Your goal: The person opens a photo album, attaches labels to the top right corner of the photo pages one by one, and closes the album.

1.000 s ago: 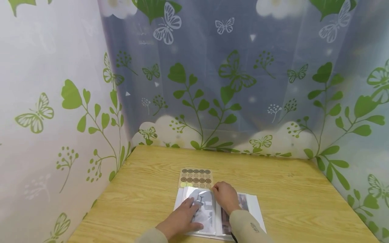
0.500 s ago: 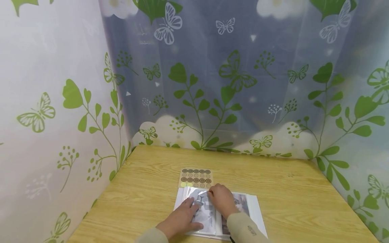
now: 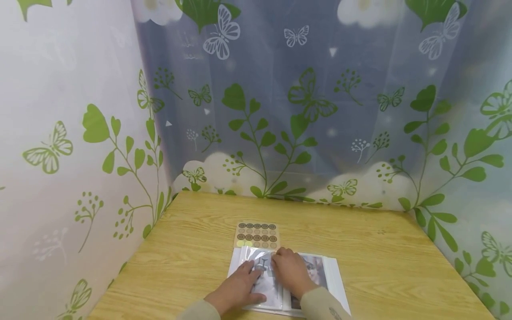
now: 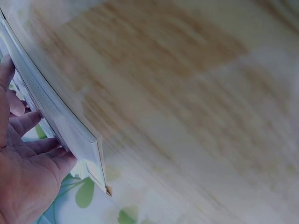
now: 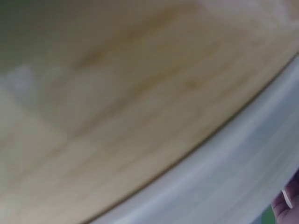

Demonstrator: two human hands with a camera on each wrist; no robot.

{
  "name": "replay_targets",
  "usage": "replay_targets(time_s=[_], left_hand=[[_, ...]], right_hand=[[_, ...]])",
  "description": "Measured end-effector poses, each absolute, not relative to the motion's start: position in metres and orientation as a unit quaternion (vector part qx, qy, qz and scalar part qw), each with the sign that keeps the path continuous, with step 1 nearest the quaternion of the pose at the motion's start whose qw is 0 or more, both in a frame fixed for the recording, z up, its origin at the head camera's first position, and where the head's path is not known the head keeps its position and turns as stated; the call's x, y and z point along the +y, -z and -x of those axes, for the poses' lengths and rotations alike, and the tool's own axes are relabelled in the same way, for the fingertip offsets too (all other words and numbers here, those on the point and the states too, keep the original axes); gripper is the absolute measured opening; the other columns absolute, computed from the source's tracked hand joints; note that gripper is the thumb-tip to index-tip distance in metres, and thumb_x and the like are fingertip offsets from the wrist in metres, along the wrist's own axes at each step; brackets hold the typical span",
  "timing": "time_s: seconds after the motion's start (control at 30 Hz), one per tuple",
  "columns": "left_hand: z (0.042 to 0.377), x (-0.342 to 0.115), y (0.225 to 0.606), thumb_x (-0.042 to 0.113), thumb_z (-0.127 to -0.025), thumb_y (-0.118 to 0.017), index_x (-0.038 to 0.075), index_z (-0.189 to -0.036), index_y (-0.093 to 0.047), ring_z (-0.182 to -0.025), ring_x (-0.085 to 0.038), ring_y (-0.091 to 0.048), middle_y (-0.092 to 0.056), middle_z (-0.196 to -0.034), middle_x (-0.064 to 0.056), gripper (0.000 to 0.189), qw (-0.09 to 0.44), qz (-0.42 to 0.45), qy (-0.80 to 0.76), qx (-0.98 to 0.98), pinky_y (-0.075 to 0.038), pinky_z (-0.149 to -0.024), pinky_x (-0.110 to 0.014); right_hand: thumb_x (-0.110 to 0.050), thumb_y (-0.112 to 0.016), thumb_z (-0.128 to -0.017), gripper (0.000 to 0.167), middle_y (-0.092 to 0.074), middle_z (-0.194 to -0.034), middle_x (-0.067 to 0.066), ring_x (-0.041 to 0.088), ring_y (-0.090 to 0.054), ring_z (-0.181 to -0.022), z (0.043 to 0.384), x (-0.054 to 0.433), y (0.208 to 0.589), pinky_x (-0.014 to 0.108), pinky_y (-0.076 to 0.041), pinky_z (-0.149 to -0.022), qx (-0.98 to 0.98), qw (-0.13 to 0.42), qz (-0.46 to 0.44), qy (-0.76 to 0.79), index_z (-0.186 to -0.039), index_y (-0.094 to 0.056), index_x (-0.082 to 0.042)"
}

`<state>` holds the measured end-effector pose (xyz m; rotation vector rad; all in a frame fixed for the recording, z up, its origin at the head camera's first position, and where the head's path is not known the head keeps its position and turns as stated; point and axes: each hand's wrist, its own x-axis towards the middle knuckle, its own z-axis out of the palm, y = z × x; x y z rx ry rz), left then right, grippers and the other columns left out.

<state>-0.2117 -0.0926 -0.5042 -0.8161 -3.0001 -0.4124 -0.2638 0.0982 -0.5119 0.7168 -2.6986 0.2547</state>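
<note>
I have the photo album lying open on the table, with a sheet of round stickers just beyond its far edge. My left hand rests on the left page with fingers spread, a loose grip that has hold of nothing, partly over a grey photo. My right hand bends its fingers down at that page's far inner part, and I cannot tell whether its grip pinches anything, the fingertips being hidden.
</note>
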Motion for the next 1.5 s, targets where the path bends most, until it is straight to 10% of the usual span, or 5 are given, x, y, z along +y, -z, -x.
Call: replay_targets(time_s=[0.57,1.5], left_hand=[[0.213,-0.094,0.507,0.054,-0.086,-0.07,0.004,-0.136,-0.057,-0.134,-0.037,-0.043,-0.047,-0.142,-0.023,0.072,0.01,0.27,0.129,-0.954,-0.04,-0.11,-0.043],[0.213,-0.094,0.509,0.055,-0.085,-0.07,0.004,-0.136,-0.058,-0.135,-0.039,-0.043,-0.048,-0.142,-0.024,0.072,0.016,0.271,0.122,-0.955,-0.038,-0.111,-0.044]], right_hand=[[-0.04,-0.05,-0.101,0.054,-0.052,-0.14,0.018,0.035,-0.048,-0.13,0.253,0.107,0.523,0.06,-0.034,-0.109,-0.954,0.099,-0.273,-0.076,-0.138,-0.053,-0.001],[-0.036,-0.045,-0.104,0.05,-0.052,-0.143,0.015,0.031,-0.046,-0.134,0.245,0.091,0.522,0.059,-0.033,-0.109,-0.948,0.101,-0.298,-0.048,-0.138,-0.054,-0.002]])
